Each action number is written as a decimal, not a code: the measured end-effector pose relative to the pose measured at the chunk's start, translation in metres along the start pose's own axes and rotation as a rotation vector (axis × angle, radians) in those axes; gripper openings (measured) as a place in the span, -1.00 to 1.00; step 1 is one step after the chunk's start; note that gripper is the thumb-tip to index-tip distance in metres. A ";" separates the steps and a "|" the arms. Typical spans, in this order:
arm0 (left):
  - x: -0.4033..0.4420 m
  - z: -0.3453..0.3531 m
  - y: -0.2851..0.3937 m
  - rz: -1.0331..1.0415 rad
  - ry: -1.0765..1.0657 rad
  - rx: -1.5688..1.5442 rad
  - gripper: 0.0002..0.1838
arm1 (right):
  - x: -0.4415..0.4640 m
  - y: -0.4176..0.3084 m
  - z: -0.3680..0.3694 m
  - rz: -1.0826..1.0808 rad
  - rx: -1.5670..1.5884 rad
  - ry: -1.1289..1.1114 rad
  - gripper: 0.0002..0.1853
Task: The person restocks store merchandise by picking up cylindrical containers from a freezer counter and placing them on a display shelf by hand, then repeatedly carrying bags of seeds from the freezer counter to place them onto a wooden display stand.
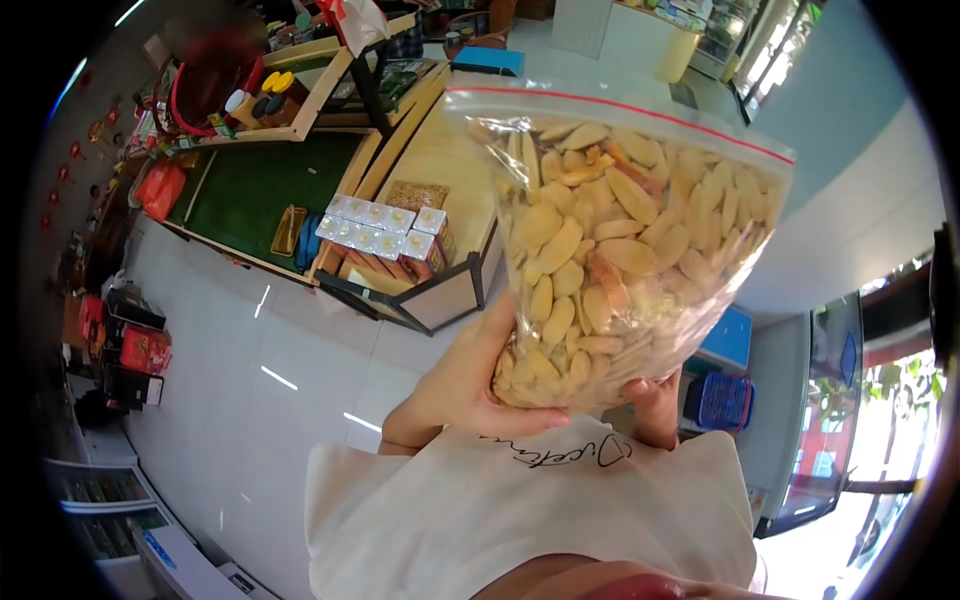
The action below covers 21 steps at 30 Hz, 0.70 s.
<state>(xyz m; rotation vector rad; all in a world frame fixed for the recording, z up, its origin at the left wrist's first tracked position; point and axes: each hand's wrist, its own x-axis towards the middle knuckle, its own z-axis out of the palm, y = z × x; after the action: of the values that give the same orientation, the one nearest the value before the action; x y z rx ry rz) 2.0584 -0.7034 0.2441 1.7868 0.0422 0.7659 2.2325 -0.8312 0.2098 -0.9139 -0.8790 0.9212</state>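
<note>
A clear zip bag [620, 240] full of pale, flat oval slices with a few orange-brown pieces is held up close to the camera. Its red-lined seal runs along the top edge. My left hand [480, 375] grips the lower left corner, thumb across the front and the other fingers behind the bag. At the bottom right, my right hand [655, 405] holds the bag too, with its fingers partly hidden behind the plastic.
A wooden display stand [440, 160] holds several white-topped cartons [380, 230] and a grain bag. Left of it is a green shelf [285, 180] with jars above. A blue basket [722, 400] is at right; red boxes [145, 347] stand on the floor at left.
</note>
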 end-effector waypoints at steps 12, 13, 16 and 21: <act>0.077 -0.067 -0.209 -0.390 0.408 0.037 0.04 | 0.230 0.145 -0.080 0.373 -0.091 -0.046 -0.48; 0.085 -0.074 -0.231 -0.411 0.459 0.021 0.04 | 0.255 0.162 -0.087 0.439 -0.128 -0.064 -0.47; 0.105 -0.093 -0.301 -0.533 0.601 -0.084 0.00 | 0.319 0.215 -0.108 0.620 -0.163 -0.128 -0.45; 0.152 -0.133 -0.436 -0.599 1.028 -0.279 -0.08 | 0.469 0.352 -0.160 1.012 -0.132 -0.355 -0.45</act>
<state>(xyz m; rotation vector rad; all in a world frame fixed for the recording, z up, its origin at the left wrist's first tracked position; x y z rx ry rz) 2.2581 -0.3724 -0.0416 0.8788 1.0414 1.0855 2.4451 -0.3318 -0.0641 -1.3652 -0.7558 1.9549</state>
